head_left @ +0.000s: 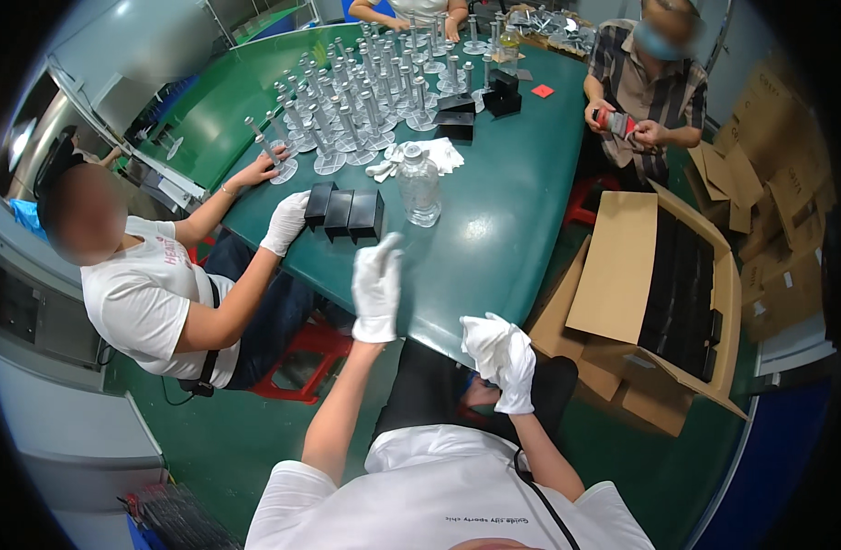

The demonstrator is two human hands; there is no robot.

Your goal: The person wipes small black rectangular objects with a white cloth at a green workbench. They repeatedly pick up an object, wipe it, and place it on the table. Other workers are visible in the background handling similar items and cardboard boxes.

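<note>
Left hand: [376,286] white cotton glove, raised over the near edge of the green table [521,211], fingers straight and spread, holding nothing.
Right hand: [503,353] gloved, low by the lap, curled loosely; seems empty, though folds of cloth hide the palm.
Nearest thing: clear plastic bottle [420,186], upright on the table just beyond the left fingertips, not touched.
Handling, my judgement: light, thin-walled, dents under a squeeze, smooth against cotton; take it around the middle, firm but easy.
Beside it: 3 black boxes [347,214] in a row, a co-worker's gloved hand [284,223] at their left end.
Farther out: rows of metal stands on round bases [361,101]; open cardboard carton [659,293] on the floor to the right.
</note>
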